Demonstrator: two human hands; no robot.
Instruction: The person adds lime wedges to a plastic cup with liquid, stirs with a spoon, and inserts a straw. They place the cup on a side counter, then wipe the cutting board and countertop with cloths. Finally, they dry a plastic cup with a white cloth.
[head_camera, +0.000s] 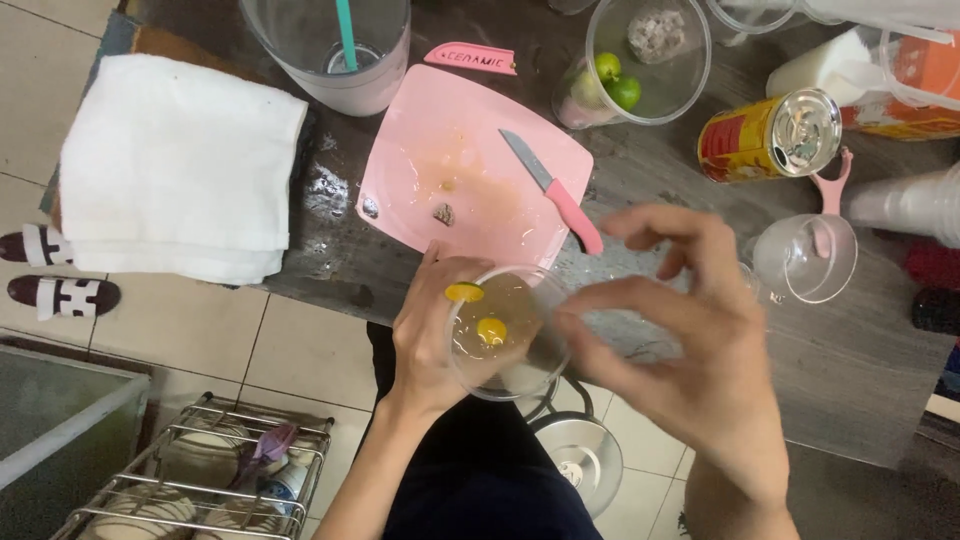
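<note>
My left hand (428, 340) grips a clear plastic cup (505, 335) from the left side and holds it near the counter's front edge. A yellow fruit slice (464, 292) sits on the cup's rim, and another yellow piece (491, 330) lies inside. My right hand (690, 340) hovers just right of the cup with its fingers spread and curled, holding nothing. Behind the cup lies a pink cutting board (450, 170) with a pink-handled knife (555, 190) on it.
A folded white towel (175, 165) lies at the left. A large clear container with a teal straw (335, 45) stands at the back, beside a tub with green limes (615, 80). A tipped red can (770, 135) and an empty cup (805, 260) sit at the right. A wire rack (200, 470) stands on the floor.
</note>
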